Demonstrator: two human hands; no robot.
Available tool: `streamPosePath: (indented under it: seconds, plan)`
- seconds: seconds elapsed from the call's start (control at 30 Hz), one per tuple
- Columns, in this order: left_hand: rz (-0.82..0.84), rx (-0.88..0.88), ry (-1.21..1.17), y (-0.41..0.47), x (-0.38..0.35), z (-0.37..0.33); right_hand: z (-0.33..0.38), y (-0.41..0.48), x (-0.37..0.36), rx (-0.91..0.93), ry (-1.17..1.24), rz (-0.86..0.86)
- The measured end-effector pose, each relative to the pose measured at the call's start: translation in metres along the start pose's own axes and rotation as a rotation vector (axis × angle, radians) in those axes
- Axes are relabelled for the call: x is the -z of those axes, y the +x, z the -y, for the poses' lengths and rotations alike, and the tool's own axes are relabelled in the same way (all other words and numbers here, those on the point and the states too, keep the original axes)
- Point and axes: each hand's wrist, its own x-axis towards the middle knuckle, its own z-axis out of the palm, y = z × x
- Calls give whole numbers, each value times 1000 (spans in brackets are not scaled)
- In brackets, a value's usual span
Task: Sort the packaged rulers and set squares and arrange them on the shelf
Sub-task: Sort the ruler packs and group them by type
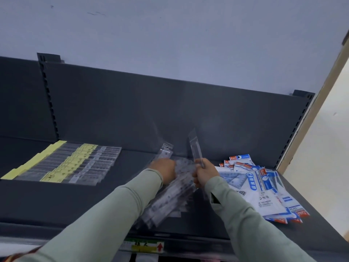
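Centrally on the dark shelf (94, 201), the right hand (204, 174) is closed around the lower end of one clear-packaged ruler (196, 148). The ruler rises from the fist toward 12 o'clock, leaning a little to 11, with its top end in front of the back panel (132, 110).

Just at 9 o'clock from that hand, the left hand (164, 171) rests on a loose pile of clear ruler packs (170, 201). Its fingers are blurred and tucked among the packs, so I cannot tell whether it grips one or only presses down. The pile fans out from under both hands toward 7 o'clock, nearly to the shelf's front edge. A few packs poke up at 12 o'clock from the left hand.

At 3 to 4 o'clock from the right hand, just beside it, lies a heap of blue-and-white set square packs (264, 186), overlapping untidily. Well apart at 9 o'clock, a neat row of ruler packs with yellow labels (66, 163) lies flat. At 6 o'clock, below the front edge, a price strip (145, 246) carries a red arrow.
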Motion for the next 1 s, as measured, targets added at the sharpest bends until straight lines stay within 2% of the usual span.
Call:
streamPosePath:
  seconds: [0.1,0.17,0.3,0.4,0.53,0.73,1.0]
  plan:
    - [-37,55,50,0,5,-3,-3,3,-1,-30,26,-24]
    - [-28,83,-58,0,9,-2,-9,8,-2,-35,21,-34]
    - [-131,164,-417,4,19,11,-6,6,-4,-47,110,-34]
    - [-221,169,-771,3,25,14,-1,7,-6,-89,277,-30]
    - [-147,50,-1197,-12,30,4,12,3,-2,-127,485,41]
    - [-49,-2,-1294,-18,21,7,24,2,-2,-78,686,96]
    - [-75,-46,-1294,-21,19,6,27,2,-5,-80,798,107]
